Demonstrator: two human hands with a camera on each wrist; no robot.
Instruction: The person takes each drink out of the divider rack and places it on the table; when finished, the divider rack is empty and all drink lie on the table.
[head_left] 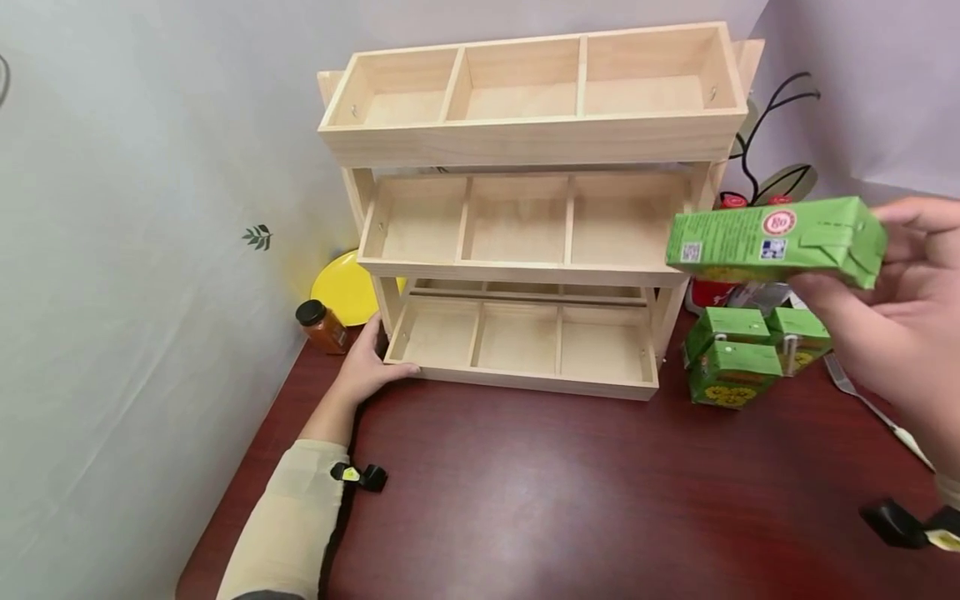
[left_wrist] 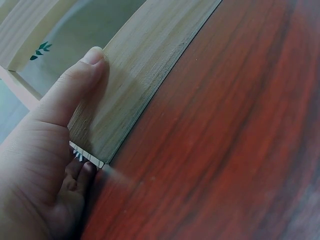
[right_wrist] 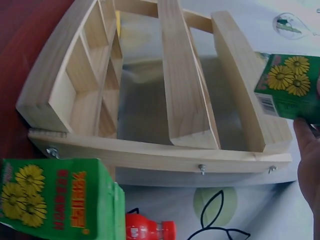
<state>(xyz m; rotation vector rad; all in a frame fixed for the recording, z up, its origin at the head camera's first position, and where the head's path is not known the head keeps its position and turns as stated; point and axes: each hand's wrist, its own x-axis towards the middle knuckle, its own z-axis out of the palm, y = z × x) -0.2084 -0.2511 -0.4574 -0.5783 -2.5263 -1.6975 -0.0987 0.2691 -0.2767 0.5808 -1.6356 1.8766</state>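
Note:
A green drink carton (head_left: 810,237) with a round red "go" mark lies on its side in the air, pinched at one end by my right hand (head_left: 900,321). It hangs to the right of the wooden three-tier rack (head_left: 532,143), near middle-tier height. My left hand (head_left: 365,367) grips the front left corner of the rack's bottom tray. In the left wrist view its thumb (left_wrist: 82,75) lies on the front board (left_wrist: 135,75), with fingers curled round the side. Yellow flowers show on the held carton (right_wrist: 290,85) in the right wrist view.
Several green cartons (head_left: 735,371) stand right of the rack, with red-capped bottles (head_left: 733,201) behind. A fork (head_left: 873,404) lies further right. Left of the rack are a black-lidded jar (head_left: 324,327) and a yellow plate (head_left: 347,287). Dark red tabletop (head_left: 517,492) extends in front.

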